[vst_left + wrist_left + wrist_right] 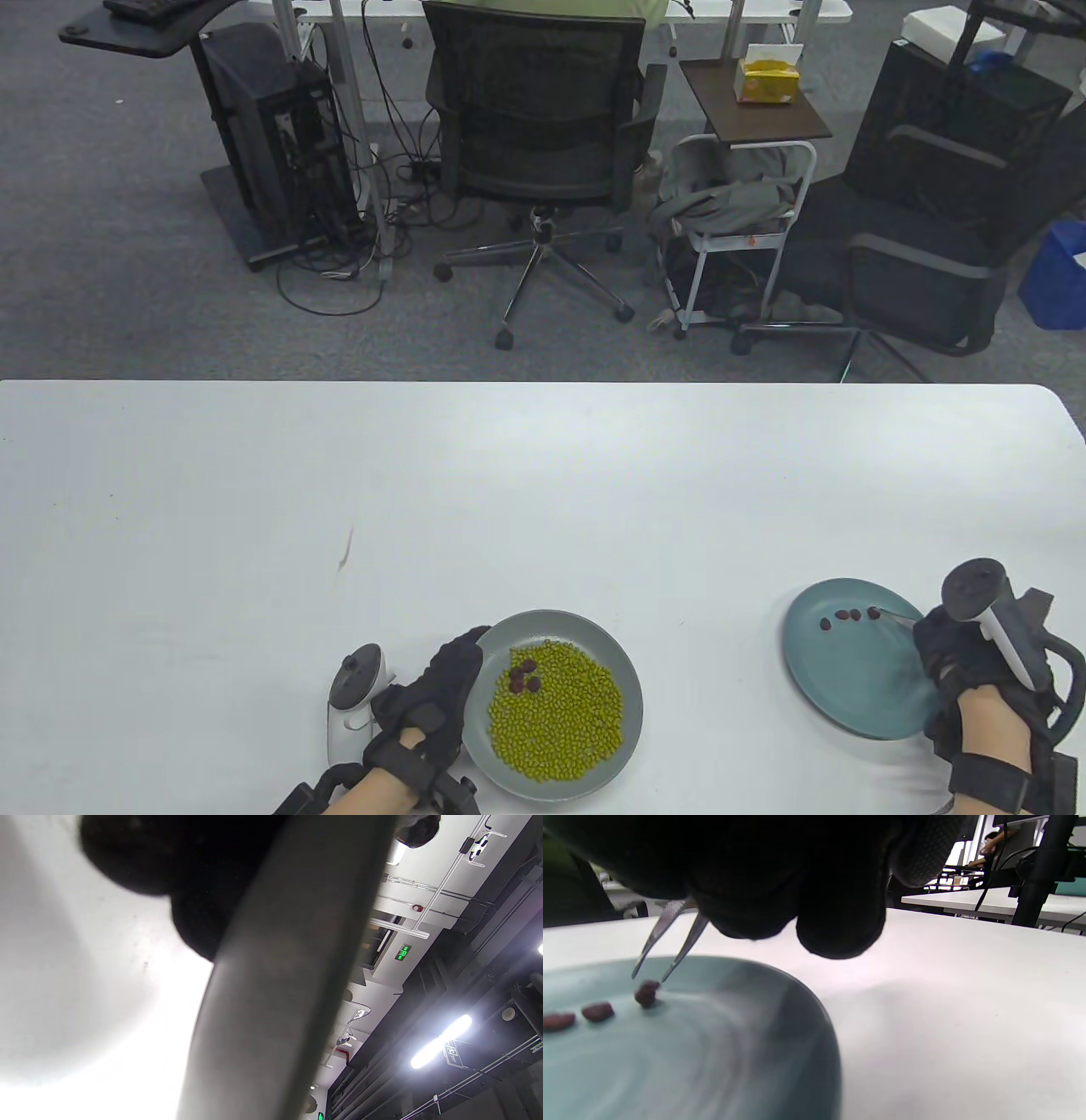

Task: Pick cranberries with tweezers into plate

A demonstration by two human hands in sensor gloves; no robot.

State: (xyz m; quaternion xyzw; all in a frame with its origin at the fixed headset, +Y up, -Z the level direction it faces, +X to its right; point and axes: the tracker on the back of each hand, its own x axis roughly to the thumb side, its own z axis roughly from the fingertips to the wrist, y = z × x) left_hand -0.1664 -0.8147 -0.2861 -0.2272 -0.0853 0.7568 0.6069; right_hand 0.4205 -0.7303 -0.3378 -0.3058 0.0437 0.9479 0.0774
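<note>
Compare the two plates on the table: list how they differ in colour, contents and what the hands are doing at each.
The grey plate holds a heap of green beans with a few cranberries; the teal plate holds only three cranberries. The left hand rests on the grey plate's rim; the right hand holds tweezers, tips apart, over the teal plate. Both are round and lie flat on the table.

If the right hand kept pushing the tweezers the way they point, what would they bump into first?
Probably the nearest dark red cranberry, just under the metal tweezers' open tips, lying on the round teal plate. The right hand points them down there; depth is a guess.
</note>
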